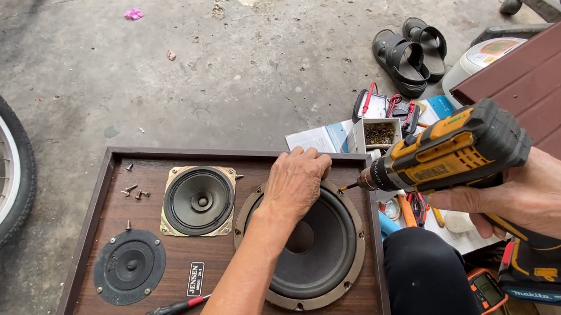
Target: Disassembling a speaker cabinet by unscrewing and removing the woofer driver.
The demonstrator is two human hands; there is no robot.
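Item: wooden speaker cabinet (168, 280), lying face-up on the concrete floor (181, 71). Large woofer (310, 244) seated at the cabinet's right end; mid-size cone (199, 201) and small tweeter (129, 266) to its left.

Left hand (297, 180): spread flat, palm down on the woofer's upper rim, gripping nothing.

Right hand (507, 199): wrapped around the cordless drill (460, 152), bit tip at the rim's upper right edge (screw head too small to make out).

Handling, as I judge it: keep the bit square to the screw, the frame pinned, the trigger gentle, and clear of the cone.

Loose: screws (132, 191), red-handled screwdriver (171, 310).
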